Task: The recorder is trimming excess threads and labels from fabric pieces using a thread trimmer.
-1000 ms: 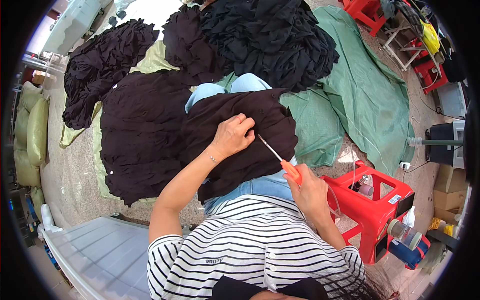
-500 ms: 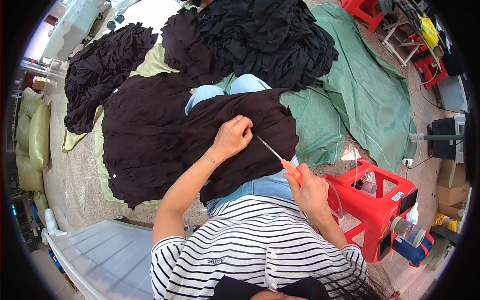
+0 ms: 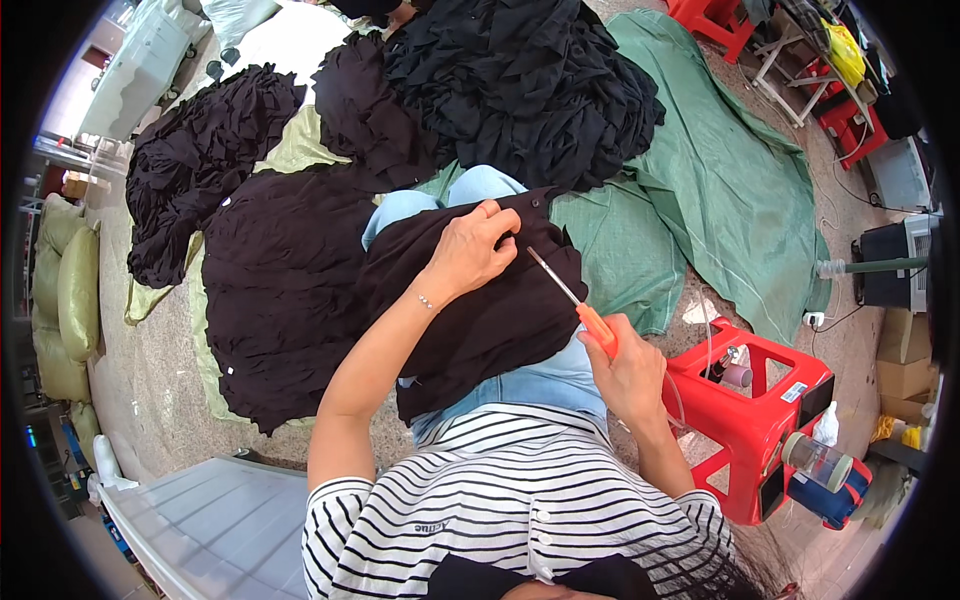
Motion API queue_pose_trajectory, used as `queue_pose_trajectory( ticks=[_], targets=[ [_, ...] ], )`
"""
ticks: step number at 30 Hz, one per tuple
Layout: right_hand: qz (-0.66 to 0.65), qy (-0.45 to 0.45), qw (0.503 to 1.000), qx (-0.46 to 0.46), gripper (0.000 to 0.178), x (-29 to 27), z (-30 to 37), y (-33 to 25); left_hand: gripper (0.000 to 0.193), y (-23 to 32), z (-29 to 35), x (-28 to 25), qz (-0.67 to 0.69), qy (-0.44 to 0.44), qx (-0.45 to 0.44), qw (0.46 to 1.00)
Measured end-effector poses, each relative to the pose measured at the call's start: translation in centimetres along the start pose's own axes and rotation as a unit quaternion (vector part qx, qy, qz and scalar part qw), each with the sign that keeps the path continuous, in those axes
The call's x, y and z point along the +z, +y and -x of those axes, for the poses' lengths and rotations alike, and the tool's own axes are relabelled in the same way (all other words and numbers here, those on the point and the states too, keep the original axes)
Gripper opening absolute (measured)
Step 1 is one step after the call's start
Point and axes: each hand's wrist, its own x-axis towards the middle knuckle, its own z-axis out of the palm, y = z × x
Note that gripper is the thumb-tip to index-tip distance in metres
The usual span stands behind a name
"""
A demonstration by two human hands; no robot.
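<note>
A dark brown garment (image 3: pixel 480 325) is spread over my lap, on light blue jeans. My left hand (image 3: pixel 473 248) is closed near the garment's far edge, its curled fingers pinching the cloth. Small round buttons show along that edge. My right hand (image 3: pixel 630 375) grips an orange-handled tool (image 3: pixel 597 328) with a slim metal shaft. The shaft points up and left toward my left hand, its darkened tip a short way from the fingers. A thin clear tube or cord (image 3: pixel 678 400) hangs beside my right hand. What the left fingertips pinch is partly hidden.
Left of my lap lies a stack of dark brown garments (image 3: pixel 285 290). Farther off are dark cloth heaps (image 3: pixel 520 90) and a green tarp (image 3: pixel 720 180). A red stool (image 3: pixel 740 430) carrying small items stands close on the right. A grey plastic bin (image 3: pixel 210 520) is at lower left.
My left hand has shifted slightly up and right along the garment. The right hand and tool have moved a little to the right, and the cloth's far edge looks lifted.
</note>
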Motion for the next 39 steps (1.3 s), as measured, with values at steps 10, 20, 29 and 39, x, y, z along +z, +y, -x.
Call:
queue_pose_trajectory(
  ticks=[10, 20, 29, 39],
  targets=[
    [0.009, -0.007, 1.0, -0.019, 0.032, 0.3, -0.7, -0.3, 0.017, -0.5, 0.3, 0.0, 0.099, 0.031, -0.023, 0.994],
    [0.022, 0.005, 1.0, -0.009, 0.032, 0.8, -0.9, -0.2, 0.015, -0.3, 0.4, 0.4, 0.09, 0.041, -0.012, 0.995],
    [-0.033, 0.129, 0.984, 0.115, 0.028, -0.4, -0.6, 2.4, 0.05, 0.6, -3.9, -1.1, -0.19, 0.055, -0.055, 0.979],
    [-0.018, 0.176, 0.972, 0.158, 0.028, -0.5, -0.6, 5.9, 0.1, 10.4, 4.3, 3.1, -0.167, -0.126, 0.099, 0.973]
  ],
)
